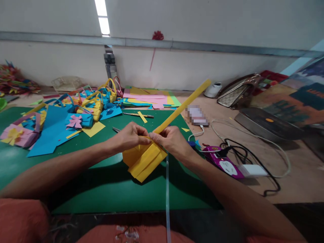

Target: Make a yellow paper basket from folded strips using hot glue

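Over the green mat (101, 192), both hands hold a folded yellow paper basket (146, 160), tilted in the air. My left hand (131, 136) pinches its upper edge. My right hand (173, 140) is closed where a long yellow paper strip (184, 106) meets the basket; the strip slants up to the right. Whether the strip is fixed there is hidden by the fingers. A translucent glue stick (167, 195) hangs below the right hand, its upper end hidden behind the basket. Scissors (115, 129) lie partly covered behind my left hand.
Finished paper baskets (79, 119) and blue paper (50, 131) lie left. A craft knife (141, 115) and coloured sheets (152, 96) are behind. At right are a charging phone (197, 115), a purple power strip (225, 163), cables, a dark case (265, 123) and a handbag (238, 94).
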Action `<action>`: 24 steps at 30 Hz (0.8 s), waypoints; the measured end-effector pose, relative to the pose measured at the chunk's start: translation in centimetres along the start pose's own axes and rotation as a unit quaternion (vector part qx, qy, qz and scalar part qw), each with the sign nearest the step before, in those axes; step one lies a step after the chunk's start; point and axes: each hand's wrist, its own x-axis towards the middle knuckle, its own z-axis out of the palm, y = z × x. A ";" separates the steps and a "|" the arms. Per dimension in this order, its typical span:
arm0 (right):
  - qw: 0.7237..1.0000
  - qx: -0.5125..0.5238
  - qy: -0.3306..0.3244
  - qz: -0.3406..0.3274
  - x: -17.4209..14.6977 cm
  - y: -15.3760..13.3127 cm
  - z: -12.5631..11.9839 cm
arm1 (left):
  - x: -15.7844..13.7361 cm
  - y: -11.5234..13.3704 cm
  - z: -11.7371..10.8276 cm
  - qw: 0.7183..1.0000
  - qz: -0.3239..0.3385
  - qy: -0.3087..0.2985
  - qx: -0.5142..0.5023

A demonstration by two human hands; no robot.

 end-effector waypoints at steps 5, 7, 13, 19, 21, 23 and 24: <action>0.999 0.039 -0.001 0.018 -0.2 -0.1 0.2 | 0.0 0.0 0.2 1.000 -0.003 -0.002 -0.013; 0.999 0.027 -0.003 0.021 -0.3 -0.1 0.2 | 0.0 0.0 0.2 1.000 -0.003 -0.001 -0.019; 0.999 0.038 -0.004 0.000 -0.1 -0.1 0.2 | 0.0 0.4 0.3 1.000 -0.005 0.006 -0.027; 1.000 0.009 -0.012 0.003 -0.1 -0.1 0.1 | 0.1 0.3 0.4 1.000 0.008 0.007 -0.025; 1.000 -0.007 -0.007 0.007 -0.2 -0.2 0.1 | 0.1 0.1 0.4 1.000 0.009 0.008 -0.024; 1.000 -0.019 -0.006 0.008 -0.3 -0.3 0.1 | 0.2 -0.1 0.4 1.000 0.005 0.005 -0.025; 1.000 -0.023 -0.005 0.008 -0.3 -0.3 0.1 | 0.2 -0.1 0.4 1.000 0.002 0.004 -0.025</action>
